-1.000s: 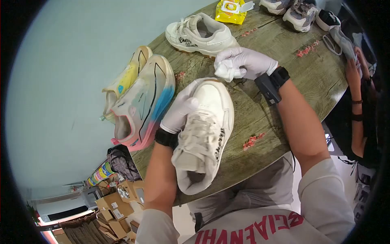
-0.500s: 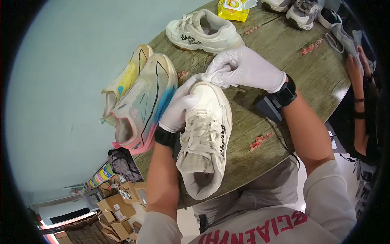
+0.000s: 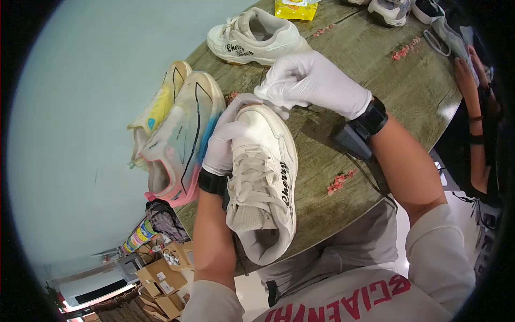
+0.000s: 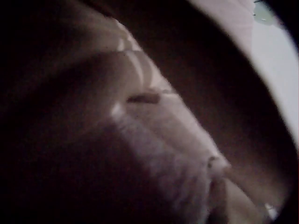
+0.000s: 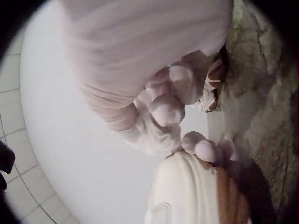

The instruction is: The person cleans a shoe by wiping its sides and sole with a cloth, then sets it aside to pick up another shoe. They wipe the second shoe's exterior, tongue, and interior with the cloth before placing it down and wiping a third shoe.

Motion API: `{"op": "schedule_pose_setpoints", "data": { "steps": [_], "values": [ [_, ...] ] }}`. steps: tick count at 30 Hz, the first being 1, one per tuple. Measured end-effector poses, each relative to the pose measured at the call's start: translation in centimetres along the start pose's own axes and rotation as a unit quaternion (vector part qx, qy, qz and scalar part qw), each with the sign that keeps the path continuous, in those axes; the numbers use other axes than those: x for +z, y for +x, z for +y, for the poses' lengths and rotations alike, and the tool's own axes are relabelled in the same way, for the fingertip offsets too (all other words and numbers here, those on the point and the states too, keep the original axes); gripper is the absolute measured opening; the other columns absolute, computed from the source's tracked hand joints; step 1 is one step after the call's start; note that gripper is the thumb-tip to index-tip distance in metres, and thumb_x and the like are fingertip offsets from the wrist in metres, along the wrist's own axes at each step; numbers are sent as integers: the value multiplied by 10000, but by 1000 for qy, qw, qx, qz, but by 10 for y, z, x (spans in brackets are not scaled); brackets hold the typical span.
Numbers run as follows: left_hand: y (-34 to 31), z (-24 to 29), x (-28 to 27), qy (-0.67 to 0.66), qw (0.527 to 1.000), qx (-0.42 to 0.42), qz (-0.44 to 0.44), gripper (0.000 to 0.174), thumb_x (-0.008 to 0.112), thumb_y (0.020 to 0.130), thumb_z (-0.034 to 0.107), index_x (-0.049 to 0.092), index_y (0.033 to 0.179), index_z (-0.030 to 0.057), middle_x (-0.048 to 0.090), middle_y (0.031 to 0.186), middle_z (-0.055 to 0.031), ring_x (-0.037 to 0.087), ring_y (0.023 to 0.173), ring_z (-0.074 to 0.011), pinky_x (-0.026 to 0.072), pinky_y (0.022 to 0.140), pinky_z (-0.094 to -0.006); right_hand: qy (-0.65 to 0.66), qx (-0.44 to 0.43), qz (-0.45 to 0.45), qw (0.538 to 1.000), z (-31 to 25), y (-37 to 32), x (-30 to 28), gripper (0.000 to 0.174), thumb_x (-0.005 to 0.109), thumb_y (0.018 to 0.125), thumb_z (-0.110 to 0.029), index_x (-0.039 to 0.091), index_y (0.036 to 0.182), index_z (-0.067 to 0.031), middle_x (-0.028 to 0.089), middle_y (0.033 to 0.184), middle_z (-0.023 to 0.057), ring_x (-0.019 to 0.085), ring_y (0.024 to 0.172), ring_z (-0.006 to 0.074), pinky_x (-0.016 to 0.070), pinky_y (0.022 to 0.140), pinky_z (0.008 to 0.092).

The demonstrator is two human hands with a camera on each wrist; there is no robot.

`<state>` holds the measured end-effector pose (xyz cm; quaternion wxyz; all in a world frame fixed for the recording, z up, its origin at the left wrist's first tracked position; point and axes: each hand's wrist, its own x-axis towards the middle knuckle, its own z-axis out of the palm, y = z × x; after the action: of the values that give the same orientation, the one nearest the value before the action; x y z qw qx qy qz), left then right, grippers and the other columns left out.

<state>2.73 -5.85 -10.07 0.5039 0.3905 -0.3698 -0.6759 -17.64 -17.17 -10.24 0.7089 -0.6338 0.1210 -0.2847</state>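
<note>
A white lace-up sneaker [image 3: 265,134] with black lettering on its side stands toe-away in the middle of the head view. My gloved left hand [image 3: 222,142] grips it by the toe, thumb over the upper; its fingertips [image 5: 205,150] show under the toe in the right wrist view. At the toe's far end, my gloved right hand [image 3: 319,83] has curled fingers around a crumpled white wipe [image 5: 156,135]. The matching sneaker [image 3: 281,47] lies beyond the hands. The left wrist view is dark and blurred.
Pastel running shoes [image 3: 185,129] stand at the left along the wooden table [image 3: 386,86]. A yellow wipes pack [image 3: 296,9] and grey shoes [image 3: 391,11] are at the back. Another person's hands [image 3: 472,70] hold a shoe at the right.
My right hand has come left to the sneaker's toe with the wipe, its fingers now more tightly curled. The sneaker has turned slightly, while my left hand keeps hold of it.
</note>
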Motion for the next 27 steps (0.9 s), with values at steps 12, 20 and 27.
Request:
{"op": "schedule_pose_setpoints", "data": {
  "steps": [12, 20, 27],
  "values": [
    [3, -8, -13, -59, 995, 77, 36, 588, 635, 728, 271, 537, 1226, -27, 597, 1254, -245, 615, 1147, -375, 525, 996, -475, 8, 79, -130, 988, -14, -10, -6, 112, 704, 856, -54, 742, 955, -17, 671, 730, 14, 543, 590, 35, 390, 499, 200],
    [2, -10, -28, -148, 986, 60, 45, 587, 623, 671, 260, 563, 1179, -28, 598, 1245, -255, 610, 1131, -413, 529, 979, -501, -49, -37, -4, 998, 4, -3, 7, 102, 689, 860, -61, 738, 942, -24, 671, 773, -16, 571, 655, 41, 478, 611, 214],
    [4, -7, -15, -138, 988, 61, 24, 537, 622, 672, 229, 569, 1139, -31, 614, 1196, -237, 617, 1131, -407, 526, 999, -491, 5, 106, -208, 972, -12, -17, 2, 79, 733, 862, -72, 740, 933, -38, 682, 763, -1, 582, 651, 50, 452, 548, 220]
  ]
}}
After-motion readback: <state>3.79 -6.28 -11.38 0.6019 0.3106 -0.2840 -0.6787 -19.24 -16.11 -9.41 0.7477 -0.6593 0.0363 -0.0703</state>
